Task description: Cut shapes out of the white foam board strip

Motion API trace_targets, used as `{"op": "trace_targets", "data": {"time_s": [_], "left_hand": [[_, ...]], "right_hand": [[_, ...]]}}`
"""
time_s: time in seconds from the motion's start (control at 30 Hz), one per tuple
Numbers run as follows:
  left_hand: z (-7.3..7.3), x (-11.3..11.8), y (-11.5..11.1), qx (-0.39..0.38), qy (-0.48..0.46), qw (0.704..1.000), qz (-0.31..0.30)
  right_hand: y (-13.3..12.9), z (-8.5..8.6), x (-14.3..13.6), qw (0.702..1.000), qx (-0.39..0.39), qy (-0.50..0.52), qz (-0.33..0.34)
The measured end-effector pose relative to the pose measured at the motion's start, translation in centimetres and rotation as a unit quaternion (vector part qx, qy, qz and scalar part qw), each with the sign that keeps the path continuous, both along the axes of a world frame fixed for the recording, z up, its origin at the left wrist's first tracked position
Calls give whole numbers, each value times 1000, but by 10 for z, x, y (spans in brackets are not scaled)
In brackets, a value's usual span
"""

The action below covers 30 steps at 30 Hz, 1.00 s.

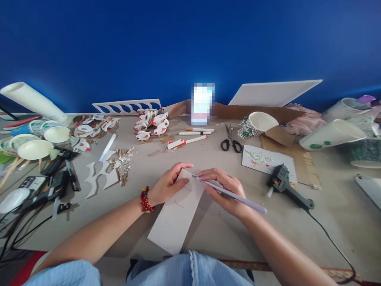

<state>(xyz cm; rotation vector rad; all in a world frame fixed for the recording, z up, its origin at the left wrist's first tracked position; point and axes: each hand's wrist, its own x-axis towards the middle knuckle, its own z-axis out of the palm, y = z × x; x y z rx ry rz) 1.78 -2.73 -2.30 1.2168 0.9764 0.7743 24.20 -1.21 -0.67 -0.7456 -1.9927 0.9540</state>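
My left hand point(169, 183), with a red bead bracelet at the wrist, grips the far end of a white foam board strip point(178, 216). The thumb lies on top and the fingers are partly hidden behind the edge. Faint curved lines mark the board. My right hand point(224, 188) is closed around a slim pale lilac craft knife point(238, 195). The knife's tip is at the board's far edge, close to my left thumb; whether it is in the board I cannot tell.
Several white bird cutouts point(153, 123) stand at the back, with markers point(195, 133) and black scissors point(229, 141) right of them. A glue gun point(287, 186) with a cord lies at right near a bird drawing point(256, 157). Board scraps point(97, 174) and paper cups point(35, 149) are at left.
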Motion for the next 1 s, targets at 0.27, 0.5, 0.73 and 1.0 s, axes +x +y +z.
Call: {"op": "trace_targets", "data": {"time_s": [0.27, 0.5, 0.73, 1.0], "left_hand": [[-3, -1, -2, 30, 58, 998, -2], [0, -1, -2, 31, 55, 998, -5], [-1, -2, -2, 35, 56, 998, -15], [-3, -3, -1, 38, 52, 998, -11]], "right_hand": [[1, 2, -1, 1000, 8, -2, 14], [1, 3, -1, 1000, 19, -16, 16], [0, 2, -1, 1000, 20, -19, 14], [1, 4, -2, 999, 29, -21, 18]]}}
